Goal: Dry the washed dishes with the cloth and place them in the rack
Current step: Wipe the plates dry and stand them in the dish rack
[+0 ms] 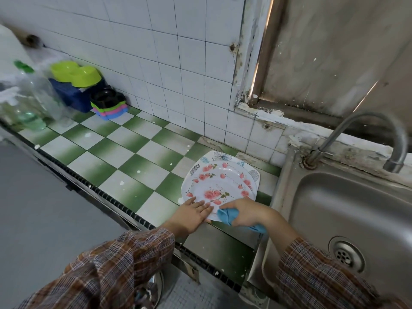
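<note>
**Cloth meets plate on the checkered counter**

Here's the worktop (124, 157), green and white tiles in a checkerboard, flecked with pale spots, running along a white-tiled wall (156, 52). At its right end, just beside the steel sink (334, 208), sits the rose-patterned plate (217, 186), lying on top of a square leaf-print plate (255, 175).

The left hand (191, 214) lies flat, fingers straight, pressing the plate's near rim. The right hand (243, 211) is curled around a bunched blue cloth (225, 216), which touches that same near rim, right next to the left fingertips. Plaid sleeves cover both arms.

The curved tap (379, 134) arches over the basin, drain (346, 255) showing at the bottom. Behind it, a worn, stained window frame (252, 99).

Far left in the corner: lime-green bowls (75, 73) on a dark blue container (71, 94), a stack of coloured dishes (110, 105), and clear plastic bottles (29, 97), blurred.
</note>
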Tool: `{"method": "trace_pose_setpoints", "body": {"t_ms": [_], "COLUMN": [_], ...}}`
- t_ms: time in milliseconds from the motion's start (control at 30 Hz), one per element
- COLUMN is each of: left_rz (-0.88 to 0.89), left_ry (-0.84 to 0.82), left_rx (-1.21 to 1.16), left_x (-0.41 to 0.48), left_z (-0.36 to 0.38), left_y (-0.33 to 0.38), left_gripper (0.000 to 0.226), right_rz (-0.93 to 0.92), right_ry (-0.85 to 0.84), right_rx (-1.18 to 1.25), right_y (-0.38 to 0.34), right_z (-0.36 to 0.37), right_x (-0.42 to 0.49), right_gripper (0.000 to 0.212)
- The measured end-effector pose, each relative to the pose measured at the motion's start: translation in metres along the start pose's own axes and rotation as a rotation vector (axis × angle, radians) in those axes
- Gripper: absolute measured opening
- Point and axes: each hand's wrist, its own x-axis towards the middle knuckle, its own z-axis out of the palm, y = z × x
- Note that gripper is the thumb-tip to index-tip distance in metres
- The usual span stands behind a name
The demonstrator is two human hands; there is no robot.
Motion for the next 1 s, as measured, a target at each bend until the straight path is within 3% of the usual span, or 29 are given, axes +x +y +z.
{"method": "trace_pose_setpoints", "body": {"t_ms": [100, 200, 300, 400, 567, 667, 767, 900, 1000], "left_rz": [0.020, 0.060, 0.023, -0.024, -0.043, -0.178, -0.295, -0.434, -0.494], "left_ry": [0.097, 0.135, 0.194, 0.263, 0.541, 0.667, 0.895, 1.194, 1.394], "left_rx": [-0.010, -0.062, -0.134, -0.242, -0.441, -0.622, -0.825, -1.081, -1.236], "left_x": [-0.008, -0.019, -0.027, -0.032, -0.033, -0.033, -0.030, -0.031, -0.038], "left_z": [-0.002, -0.006, -0.024, -0.036, -0.061, -0.082, -0.104, -0.142, -0.173], "left_y": [-0.003, -0.004, 0.001, 0.001, 0.009, 0.020, 0.030, 0.048, 0.056], "left_gripper": [0.062, 0.082, 0.053, 0.051, 0.038, 0.039, 0.037, 0.034, 0.037], "right_rz": [-0.003, -0.005, 0.003, -0.013, -0.099, -0.116, -0.177, -0.306, -0.492], "right_ry": [0.055, 0.118, 0.219, 0.362, 0.705, 0.890, 1.007, 1.151, 1.101], "right_rx": [0.024, 0.079, 0.137, 0.257, 0.485, 0.678, 0.794, 0.532, 0.363], "right_y": [0.003, 0.008, 0.012, 0.012, 0.005, -0.005, -0.018, -0.047, -0.066], "right_z": [-0.008, -0.017, -0.023, -0.028, -0.033, -0.041, -0.049, -0.046, -0.033], "right_x": [-0.011, -0.021, -0.030, -0.037, -0.044, -0.046, -0.050, -0.059, -0.055], "right_gripper": [0.061, 0.062, 0.060, 0.058, 0.061, 0.062, 0.060, 0.052, 0.049]}}
